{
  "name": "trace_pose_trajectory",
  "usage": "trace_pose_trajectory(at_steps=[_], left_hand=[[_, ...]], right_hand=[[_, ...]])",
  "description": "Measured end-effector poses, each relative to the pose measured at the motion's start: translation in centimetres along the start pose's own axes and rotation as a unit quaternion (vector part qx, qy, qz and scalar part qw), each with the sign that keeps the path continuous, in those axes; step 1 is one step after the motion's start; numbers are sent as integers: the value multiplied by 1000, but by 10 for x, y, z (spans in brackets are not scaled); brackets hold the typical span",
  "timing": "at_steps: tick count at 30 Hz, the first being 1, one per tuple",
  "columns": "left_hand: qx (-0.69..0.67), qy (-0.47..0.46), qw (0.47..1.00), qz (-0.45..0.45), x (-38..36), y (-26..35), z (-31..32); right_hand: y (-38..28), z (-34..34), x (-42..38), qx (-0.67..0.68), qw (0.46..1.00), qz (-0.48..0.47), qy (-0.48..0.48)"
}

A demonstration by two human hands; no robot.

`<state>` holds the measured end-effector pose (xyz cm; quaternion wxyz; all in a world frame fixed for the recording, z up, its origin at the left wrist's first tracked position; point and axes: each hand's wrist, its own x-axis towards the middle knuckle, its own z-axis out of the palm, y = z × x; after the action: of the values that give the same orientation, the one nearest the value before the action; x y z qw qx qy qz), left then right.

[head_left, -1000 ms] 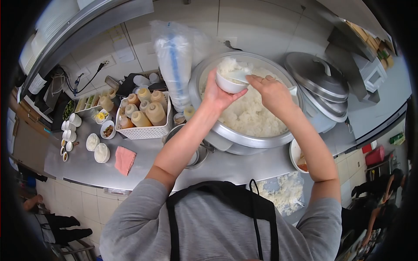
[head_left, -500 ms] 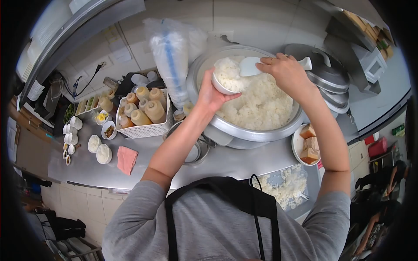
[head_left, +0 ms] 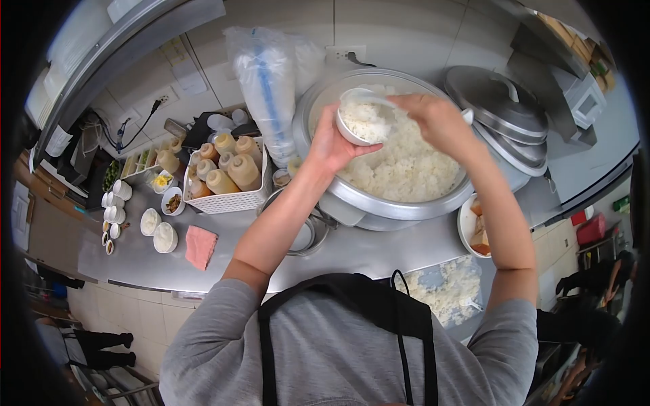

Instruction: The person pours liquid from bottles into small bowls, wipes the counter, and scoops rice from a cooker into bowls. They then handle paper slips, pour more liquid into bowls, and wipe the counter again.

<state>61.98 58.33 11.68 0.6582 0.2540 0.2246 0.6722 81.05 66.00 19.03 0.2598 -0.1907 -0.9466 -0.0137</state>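
My left hand (head_left: 330, 143) holds a white bowl (head_left: 352, 134) with rice (head_left: 366, 119) in it, tilted above the large metal rice pot (head_left: 386, 209). My right hand (head_left: 433, 122) is closed around a white paddle (head_left: 468, 116); its handle end shows beyond the hand and its blade is a pale blur at the bowl's rim. Cooked rice (head_left: 412, 169) fills the pot below both hands. Two white bowls of rice, one nearer (head_left: 165, 237) and one behind it (head_left: 150, 220), stand on the steel counter (head_left: 352, 255) at the left.
A white basket of squeeze bottles (head_left: 233, 201), a pink cloth (head_left: 201, 246) and a metal pot (head_left: 317, 240) stand left of the rice pot. To the right are a lid (head_left: 496, 105) and a bowl of brown-and-white blocks (head_left: 467, 223). A tray of rice (head_left: 443, 287) lies below. Other people stand beyond both sides.
My right hand has moved slightly left and down, and the paddle blade has swung over the bowl's rim. The bowl is tipped more toward the paddle, with less rice heaped above its rim.
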Motion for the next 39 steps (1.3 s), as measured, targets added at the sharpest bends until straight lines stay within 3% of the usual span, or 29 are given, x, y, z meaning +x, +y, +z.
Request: trace_pose_trajectory(at_steps=[5,8,10,16,20,22,23,25,26,29,31,32,34,38,39], left_hand=[[-4,17,1000,-18,-1,2,-8],[-67,-12,997,-24,2,-2,-10],[-101,-39,993,-46,-1,-3,-9],[-129,-90,984,-81,-7,-4,-5],[-108,-78,988,-78,-7,-4,-10],[-64,-37,996,-59,-11,-2,-8],[-64,-37,995,-60,-12,-1,-5],[34,2,999,-23,-15,2,0],[35,1,999,-22,-14,3,-1],[-17,-6,999,-42,-14,8,-4],[-18,-1,999,-28,-17,6,1],[-18,-2,999,-29,-16,4,0],[-48,-4,999,-14,-12,1,-2],[-44,11,999,16,-14,-1,0],[-80,1,997,18,-13,-2,-3]], right_hand=[[1,2,-9,-29,998,-39,-29],[0,-1,-11,-28,998,-33,38],[-1,6,-14,-39,992,-99,68],[3,20,-13,-148,980,-88,96],[-4,7,-5,-146,983,-70,83],[-12,4,0,37,991,23,124],[-12,6,-2,37,991,24,124],[-15,12,-6,-62,990,-94,84],[-19,12,-9,-62,990,-94,85],[-24,11,-12,26,998,-30,41],[-17,17,-13,122,980,107,115],[-18,21,-16,122,980,107,115],[-23,32,-23,49,996,15,73],[-12,43,-26,105,980,62,157],[-9,39,-25,223,942,204,143]])
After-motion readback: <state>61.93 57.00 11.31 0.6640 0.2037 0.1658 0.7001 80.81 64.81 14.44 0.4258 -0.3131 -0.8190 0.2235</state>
